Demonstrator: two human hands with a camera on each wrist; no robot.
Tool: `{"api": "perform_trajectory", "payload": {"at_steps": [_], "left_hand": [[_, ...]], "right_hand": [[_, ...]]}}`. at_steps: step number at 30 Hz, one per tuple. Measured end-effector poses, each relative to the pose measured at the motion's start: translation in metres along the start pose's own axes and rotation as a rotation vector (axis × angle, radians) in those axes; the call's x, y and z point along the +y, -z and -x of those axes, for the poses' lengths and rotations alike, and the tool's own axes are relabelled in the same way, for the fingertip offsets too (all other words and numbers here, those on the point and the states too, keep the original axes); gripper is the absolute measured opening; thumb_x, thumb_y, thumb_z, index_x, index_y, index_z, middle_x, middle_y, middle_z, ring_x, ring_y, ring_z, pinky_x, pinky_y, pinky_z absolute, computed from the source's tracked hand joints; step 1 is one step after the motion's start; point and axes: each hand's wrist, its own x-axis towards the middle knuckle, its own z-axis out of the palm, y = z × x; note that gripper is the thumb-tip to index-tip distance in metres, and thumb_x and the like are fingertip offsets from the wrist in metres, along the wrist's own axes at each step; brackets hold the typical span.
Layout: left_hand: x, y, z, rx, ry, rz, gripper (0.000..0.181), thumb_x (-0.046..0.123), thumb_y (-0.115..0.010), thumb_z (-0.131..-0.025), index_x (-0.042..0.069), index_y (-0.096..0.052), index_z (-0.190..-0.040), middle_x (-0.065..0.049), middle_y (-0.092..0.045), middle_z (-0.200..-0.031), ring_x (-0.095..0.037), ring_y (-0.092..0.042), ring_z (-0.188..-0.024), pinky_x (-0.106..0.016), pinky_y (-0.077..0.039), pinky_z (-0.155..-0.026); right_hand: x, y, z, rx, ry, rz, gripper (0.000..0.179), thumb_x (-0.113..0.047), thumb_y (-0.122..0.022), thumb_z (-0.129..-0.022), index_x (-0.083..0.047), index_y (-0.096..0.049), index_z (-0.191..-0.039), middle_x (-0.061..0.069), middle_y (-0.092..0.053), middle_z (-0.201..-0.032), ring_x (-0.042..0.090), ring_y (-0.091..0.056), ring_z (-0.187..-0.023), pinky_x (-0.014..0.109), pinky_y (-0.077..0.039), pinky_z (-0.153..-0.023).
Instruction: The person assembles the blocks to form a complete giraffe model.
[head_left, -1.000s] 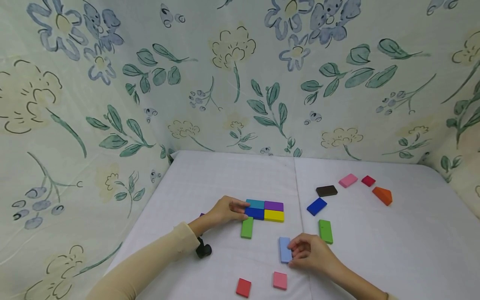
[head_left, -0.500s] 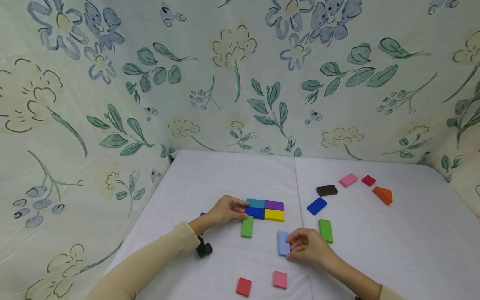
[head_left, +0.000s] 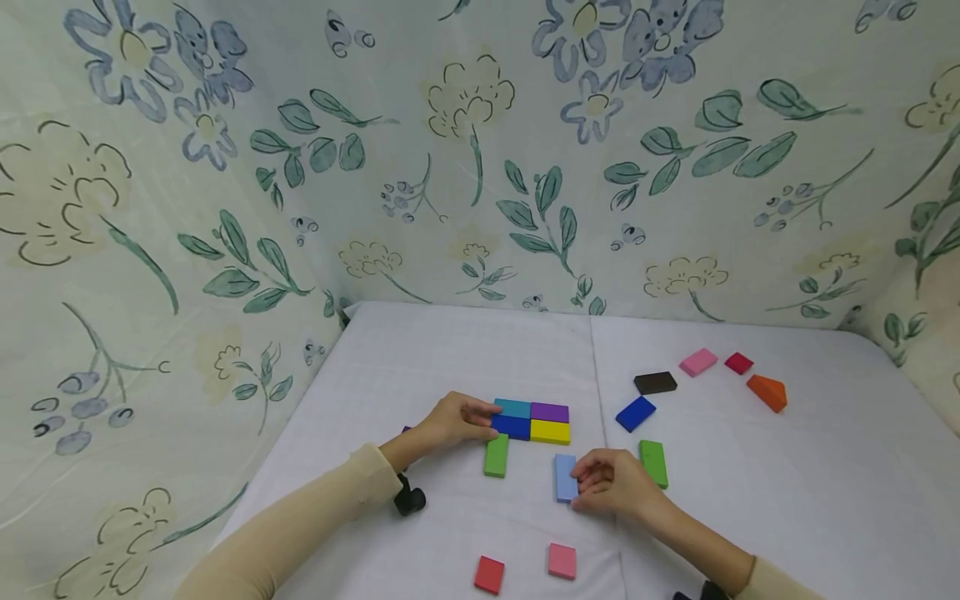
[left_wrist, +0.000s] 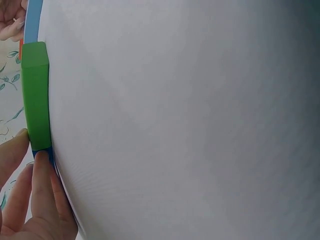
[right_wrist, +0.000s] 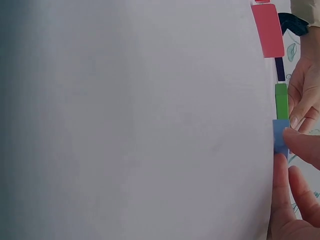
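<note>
Four flat blocks lie joined in a rectangle mid-table: teal (head_left: 513, 407), purple (head_left: 550, 412), dark blue (head_left: 512, 427) and yellow (head_left: 550, 432). A green block (head_left: 496, 457) stands lengthwise off the dark blue one's near edge. My left hand (head_left: 457, 419) touches the rectangle's left side, fingertips on the teal and dark blue blocks; its thumb is at the green block's upper corner. In the left wrist view its fingers (left_wrist: 42, 180) look fairly straight. My right hand (head_left: 611, 483) pinches a light blue block (head_left: 566, 478) by its right side, between thumb and fingers.
Near the front lie a red block (head_left: 490, 575) and a pink block (head_left: 562, 561). To the right are another green block (head_left: 653, 463), a blue one (head_left: 636, 413), a dark brown one (head_left: 656, 382), and pink, red and orange (head_left: 768, 392) pieces. A small black object (head_left: 409, 498) is beside the left forearm.
My right hand has slid the light blue block away from me and slightly left, nearer the rectangle. My left hand has stayed in place.
</note>
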Motion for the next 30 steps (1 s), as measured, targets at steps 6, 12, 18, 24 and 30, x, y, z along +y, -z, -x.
{"api": "perform_trajectory", "payload": {"at_steps": [6,12,18,24,30], "left_hand": [[0.002,-0.001,0.002,0.007,0.001,0.004,0.041,0.007,-0.081,-0.084,0.004,-0.070,-0.123,-0.012,-0.068,-0.124,-0.017,-0.069,-0.095,-0.032,-0.052,-0.092],[0.002,0.000,0.002,0.000,-0.006,0.003,0.041,0.007,-0.081,-0.084,0.003,-0.070,-0.123,-0.012,-0.067,-0.126,-0.017,-0.069,-0.095,-0.032,-0.052,-0.093],[0.001,0.000,0.001,-0.004,0.001,0.000,0.040,0.008,-0.081,-0.084,0.006,-0.071,-0.123,-0.010,-0.067,-0.126,-0.014,-0.069,-0.094,-0.029,-0.053,-0.090],[0.001,0.002,0.000,-0.010,0.010,0.003,0.040,0.009,-0.080,-0.084,0.006,-0.071,-0.123,-0.010,-0.067,-0.127,-0.013,-0.069,-0.095,-0.028,-0.052,-0.091],[0.001,0.002,0.001,-0.012,-0.015,-0.019,0.040,0.010,-0.080,-0.085,0.005,-0.070,-0.123,-0.010,-0.067,-0.126,-0.008,-0.068,-0.093,-0.026,-0.053,-0.089]], "right_hand": [[0.001,0.001,-0.005,0.018,-0.003,0.020,0.034,0.002,-0.086,-0.074,0.008,-0.066,-0.101,0.010,-0.067,-0.085,0.022,-0.066,-0.076,0.025,-0.057,-0.071],[-0.001,0.002,-0.007,0.024,-0.011,0.022,0.035,0.001,-0.086,-0.075,0.008,-0.066,-0.102,0.010,-0.067,-0.086,0.022,-0.066,-0.075,0.025,-0.057,-0.071],[-0.002,0.003,-0.011,0.020,0.014,0.015,0.035,0.002,-0.086,-0.074,0.009,-0.066,-0.102,0.011,-0.067,-0.086,0.025,-0.066,-0.077,0.024,-0.057,-0.071],[-0.002,0.003,-0.014,0.028,0.017,0.019,0.035,0.001,-0.086,-0.074,0.008,-0.066,-0.101,0.011,-0.067,-0.086,0.025,-0.066,-0.077,0.024,-0.057,-0.071],[-0.003,0.002,-0.015,0.039,0.006,0.018,0.035,0.002,-0.087,-0.073,0.008,-0.066,-0.101,0.011,-0.067,-0.085,0.025,-0.066,-0.077,0.025,-0.057,-0.071]]}}
